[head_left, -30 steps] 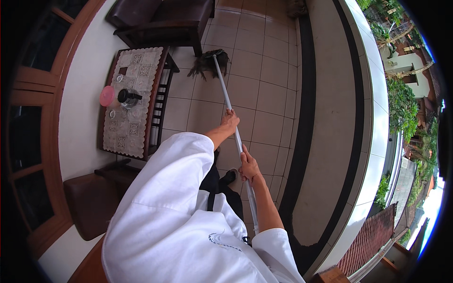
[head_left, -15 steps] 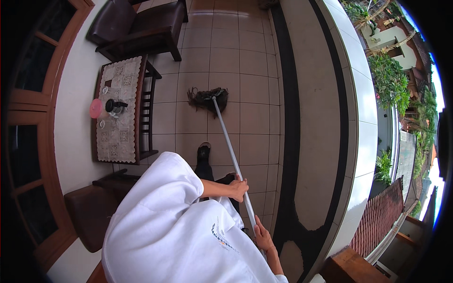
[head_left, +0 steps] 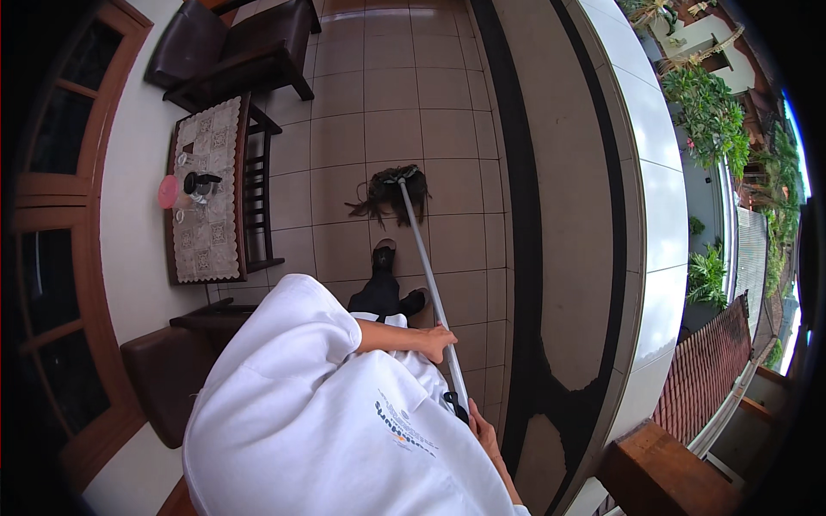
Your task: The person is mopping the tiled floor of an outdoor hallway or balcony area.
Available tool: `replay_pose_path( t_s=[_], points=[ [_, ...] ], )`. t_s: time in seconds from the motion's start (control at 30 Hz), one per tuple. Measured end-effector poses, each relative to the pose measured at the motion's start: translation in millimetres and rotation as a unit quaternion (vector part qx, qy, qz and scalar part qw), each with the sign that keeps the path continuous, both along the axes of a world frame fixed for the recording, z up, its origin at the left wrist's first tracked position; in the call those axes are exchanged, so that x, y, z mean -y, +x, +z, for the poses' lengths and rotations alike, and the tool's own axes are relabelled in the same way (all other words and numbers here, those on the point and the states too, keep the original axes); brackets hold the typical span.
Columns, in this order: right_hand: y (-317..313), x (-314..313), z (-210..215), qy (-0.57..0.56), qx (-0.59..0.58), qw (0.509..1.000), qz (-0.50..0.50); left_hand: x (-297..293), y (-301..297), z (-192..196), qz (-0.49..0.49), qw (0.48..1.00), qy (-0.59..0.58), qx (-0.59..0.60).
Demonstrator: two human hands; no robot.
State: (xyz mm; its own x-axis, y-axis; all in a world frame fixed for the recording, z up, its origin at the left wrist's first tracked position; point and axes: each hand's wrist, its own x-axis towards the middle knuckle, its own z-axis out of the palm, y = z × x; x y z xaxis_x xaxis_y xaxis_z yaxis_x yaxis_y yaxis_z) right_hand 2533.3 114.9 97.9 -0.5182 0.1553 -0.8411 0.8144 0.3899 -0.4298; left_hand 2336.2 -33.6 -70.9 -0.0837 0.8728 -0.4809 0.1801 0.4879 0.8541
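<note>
A home's tiled veranda: brown armchairs, a cloth-covered side table, garden plants beyond the wall.

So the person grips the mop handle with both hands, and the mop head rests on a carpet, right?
Not quite. In the head view both hands, left hand and right hand, do grip the mop handle, but the mop head rests on the bare tiled floor, not on a carpet.
</note>
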Motion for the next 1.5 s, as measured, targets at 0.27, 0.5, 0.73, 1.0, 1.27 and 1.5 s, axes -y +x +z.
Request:
replay_pose_path(
  t_s=[0.27, 0.5, 0.73, 1.0, 1.27, 1.5],
  points=[
    [-158, 29, -89, 0.060, -0.076, 0.992, 0.079, -1, -145, -39, 0.102, 0.969, -0.203, -0.093],
    [-287, 59, -101, 0.017, -0.014, 0.999, 0.045, 23, -252, -111, 0.163, 0.936, -0.268, -0.160],
    [-248, 29, -104, 0.033, -0.018, 0.999, 0.040, -8, -220, -96, 0.122, 0.944, -0.252, -0.174],
    [-59, -45, -61, 0.036, -0.035, 0.998, 0.033, -83, -58, -19, -0.036, 0.976, -0.208, -0.060],
    [69, -98, 39, 0.045, 0.050, 0.998, -0.016, -179, 82, 17, -0.333, 0.932, -0.141, 0.012],
    [62, -117, 8, 0.017, 0.047, 0.999, -0.022, -159, 70, -1, -0.193, 0.975, -0.108, 0.011]
  ],
)
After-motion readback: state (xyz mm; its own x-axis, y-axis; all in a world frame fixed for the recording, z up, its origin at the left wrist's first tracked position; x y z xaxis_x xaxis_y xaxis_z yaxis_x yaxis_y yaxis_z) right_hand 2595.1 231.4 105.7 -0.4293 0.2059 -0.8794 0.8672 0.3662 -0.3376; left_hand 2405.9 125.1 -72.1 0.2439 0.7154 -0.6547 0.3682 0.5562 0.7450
